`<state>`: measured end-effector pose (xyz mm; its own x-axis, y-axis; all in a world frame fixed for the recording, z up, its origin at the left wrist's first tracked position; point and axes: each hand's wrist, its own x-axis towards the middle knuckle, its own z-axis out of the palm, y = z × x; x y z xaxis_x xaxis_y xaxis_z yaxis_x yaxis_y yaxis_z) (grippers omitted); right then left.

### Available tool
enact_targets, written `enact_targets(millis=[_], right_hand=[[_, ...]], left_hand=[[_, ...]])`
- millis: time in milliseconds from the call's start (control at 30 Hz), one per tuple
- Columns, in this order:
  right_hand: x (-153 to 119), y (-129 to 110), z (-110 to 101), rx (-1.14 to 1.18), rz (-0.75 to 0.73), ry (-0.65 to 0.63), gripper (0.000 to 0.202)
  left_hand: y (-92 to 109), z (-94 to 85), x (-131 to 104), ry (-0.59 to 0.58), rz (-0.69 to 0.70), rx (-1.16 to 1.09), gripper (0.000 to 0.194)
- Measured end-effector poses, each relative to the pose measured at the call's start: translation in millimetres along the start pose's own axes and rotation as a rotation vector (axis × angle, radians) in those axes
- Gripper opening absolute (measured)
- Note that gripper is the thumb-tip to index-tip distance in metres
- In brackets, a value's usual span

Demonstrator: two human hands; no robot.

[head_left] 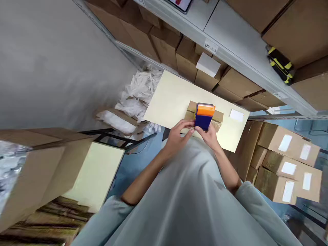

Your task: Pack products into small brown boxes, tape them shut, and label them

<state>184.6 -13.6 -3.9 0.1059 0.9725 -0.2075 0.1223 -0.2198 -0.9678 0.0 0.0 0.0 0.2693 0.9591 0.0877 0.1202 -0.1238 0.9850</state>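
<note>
A small dark blue and orange box [204,120] stands between my hands, its orange part at the far end. My right hand [210,137] grips its near right side, the thumb at the near edge. Curled fingers of my left hand [177,137] press against its near left corner. Just beyond and partly behind it, a taped brown cardboard carton [218,118] lies on the cream tabletop [169,99]. The blue and orange box hides the middle of this carton.
A white label or card [236,115] lies at the table's right. Behind runs a grey shelf [230,44] with brown boxes and yellow-black cutters [280,65]. Stacked labelled cartons [287,164] are at right. White plastic bags [140,92] and an opened large carton [48,171] are at left.
</note>
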Motion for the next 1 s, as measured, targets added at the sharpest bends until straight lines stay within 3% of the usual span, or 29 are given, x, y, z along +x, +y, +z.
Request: enact_targets(millis=[167, 367, 633, 800, 1000], right_hand=[[-15, -4, -13, -0.084, -0.04, -0.049, 0.067], [-21, -4, -39, -0.332, -0.213, -0.086, 0.055], [-15, -27, -70, -0.665, -0.788, -0.034, 0.012], [-17, -42, -81, -0.833, -0.865, 0.002, 0.016], [-20, -50, -86, -0.949, -0.882, 0.072, 0.011]], left_hand=[[30, -24.9, 35, 0.097, 0.094, 0.081, 0.04], [72, -47.2, 67, -0.089, 0.214, 0.22, 0.039], [101, -55.2, 67, -0.206, 0.298, 0.294, 0.026], [113, -58.5, 61, -0.211, 0.395, 0.343, 0.03], [114, -56.4, 56, -0.201, 0.496, 0.34, 0.038]])
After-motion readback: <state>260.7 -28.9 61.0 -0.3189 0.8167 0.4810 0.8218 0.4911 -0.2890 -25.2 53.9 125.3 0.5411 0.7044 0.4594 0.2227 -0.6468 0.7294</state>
